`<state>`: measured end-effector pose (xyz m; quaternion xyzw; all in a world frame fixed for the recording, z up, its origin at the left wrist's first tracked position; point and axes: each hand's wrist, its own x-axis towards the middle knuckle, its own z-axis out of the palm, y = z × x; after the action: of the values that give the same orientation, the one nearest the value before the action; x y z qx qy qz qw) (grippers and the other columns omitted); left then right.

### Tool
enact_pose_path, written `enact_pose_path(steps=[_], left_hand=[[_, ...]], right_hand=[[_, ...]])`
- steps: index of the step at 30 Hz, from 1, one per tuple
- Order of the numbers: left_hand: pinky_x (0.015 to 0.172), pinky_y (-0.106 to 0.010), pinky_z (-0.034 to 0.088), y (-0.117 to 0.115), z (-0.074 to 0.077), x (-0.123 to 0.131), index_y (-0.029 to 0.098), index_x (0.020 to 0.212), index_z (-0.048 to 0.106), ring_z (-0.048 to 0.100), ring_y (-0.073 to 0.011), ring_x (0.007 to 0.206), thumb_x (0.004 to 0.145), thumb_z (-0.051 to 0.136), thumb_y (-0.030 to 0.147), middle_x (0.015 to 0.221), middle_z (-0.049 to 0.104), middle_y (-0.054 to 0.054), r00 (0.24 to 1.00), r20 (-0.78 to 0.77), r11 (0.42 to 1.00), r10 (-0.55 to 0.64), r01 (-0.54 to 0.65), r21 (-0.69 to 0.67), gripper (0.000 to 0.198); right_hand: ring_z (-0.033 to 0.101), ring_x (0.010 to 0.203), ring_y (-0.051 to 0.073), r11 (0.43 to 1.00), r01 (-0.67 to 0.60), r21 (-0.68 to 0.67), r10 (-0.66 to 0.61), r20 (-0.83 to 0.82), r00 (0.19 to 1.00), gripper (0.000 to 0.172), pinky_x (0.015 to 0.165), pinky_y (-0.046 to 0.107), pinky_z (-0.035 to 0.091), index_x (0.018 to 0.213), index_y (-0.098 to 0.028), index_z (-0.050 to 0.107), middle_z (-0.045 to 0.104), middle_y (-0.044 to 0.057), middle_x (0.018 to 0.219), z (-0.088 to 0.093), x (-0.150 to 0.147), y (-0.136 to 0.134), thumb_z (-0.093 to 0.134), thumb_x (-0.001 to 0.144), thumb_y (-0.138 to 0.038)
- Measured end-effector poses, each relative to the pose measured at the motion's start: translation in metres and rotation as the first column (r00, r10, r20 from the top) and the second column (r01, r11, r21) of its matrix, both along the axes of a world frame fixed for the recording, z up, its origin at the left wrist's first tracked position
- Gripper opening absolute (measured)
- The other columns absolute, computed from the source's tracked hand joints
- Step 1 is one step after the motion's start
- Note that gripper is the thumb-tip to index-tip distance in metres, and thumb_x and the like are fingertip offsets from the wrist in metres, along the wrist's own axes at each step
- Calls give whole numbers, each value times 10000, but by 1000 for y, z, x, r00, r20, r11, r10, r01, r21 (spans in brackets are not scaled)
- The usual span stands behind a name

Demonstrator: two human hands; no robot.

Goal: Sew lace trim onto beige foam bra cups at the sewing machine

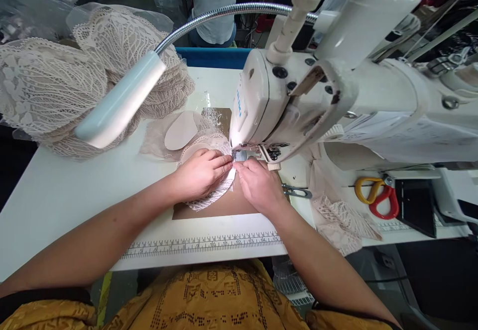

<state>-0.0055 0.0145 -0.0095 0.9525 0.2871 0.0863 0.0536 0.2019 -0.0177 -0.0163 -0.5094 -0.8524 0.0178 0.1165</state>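
A pale lace piece lies under the needle area of a white sewing machine. My left hand rests over it, fingers bent and pressed together on the lace near the presser foot. Thumb and forefinger of my right hand pinch the right edge of the piece, close to my left fingertips. The lace is partly hidden under both hands. Just behind them, a smooth beige oval pad sits on more lace and sheer fabric. Brown sheeting covers the table beneath the work.
Stacked lace pieces fill the back left, below a gooseneck lamp. Scissors with yellow and red handles lie right, beside loose lace. A printed ruler runs along the front edge. Another person sits beyond the table.
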Motion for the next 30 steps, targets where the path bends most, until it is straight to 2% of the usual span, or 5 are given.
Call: enact_pose_path(steps=[12,19,22,26,30], left_hand=[[906,-482,432,8,2,-3,107,1322,574,541,-331,1152,978,401,305,1360,574,-165,997,38,997,74,-75,13,434],[1005,-550,398,8,2,-10,108,1367,522,463,-375,1265,941,466,364,1411,514,-192,994,52,995,92,-89,-53,501],[1033,-525,404,3,10,-16,124,1291,576,465,-365,1277,900,549,396,1407,508,-192,993,94,990,69,-57,-128,477],[959,-422,490,-13,26,-21,138,1087,654,565,-297,1153,890,578,306,1291,587,-163,994,94,962,48,-21,-272,269],[840,-341,534,-40,47,-30,168,1164,615,618,-242,1019,890,547,203,1151,646,-120,992,46,892,118,-86,-443,284]], right_hand=[[571,834,217,999,-5,-42,4,-34,999,380,715,322,424,1221,-182,668,688,84,928,0,2,1,427,930,-158],[580,846,218,999,24,-34,-26,-48,999,391,711,324,418,1227,-187,668,683,82,955,-2,0,2,436,916,-132],[578,844,206,999,-6,-34,3,-96,995,359,710,314,415,1178,-196,686,680,69,955,-1,3,1,455,909,-141],[558,802,192,997,-64,-32,59,-138,989,318,719,313,413,1111,-196,714,675,59,916,0,7,-2,474,907,-157],[528,775,177,985,-167,-37,159,-166,973,310,714,300,406,1092,-196,725,658,50,884,0,9,-5,484,904,-144]])
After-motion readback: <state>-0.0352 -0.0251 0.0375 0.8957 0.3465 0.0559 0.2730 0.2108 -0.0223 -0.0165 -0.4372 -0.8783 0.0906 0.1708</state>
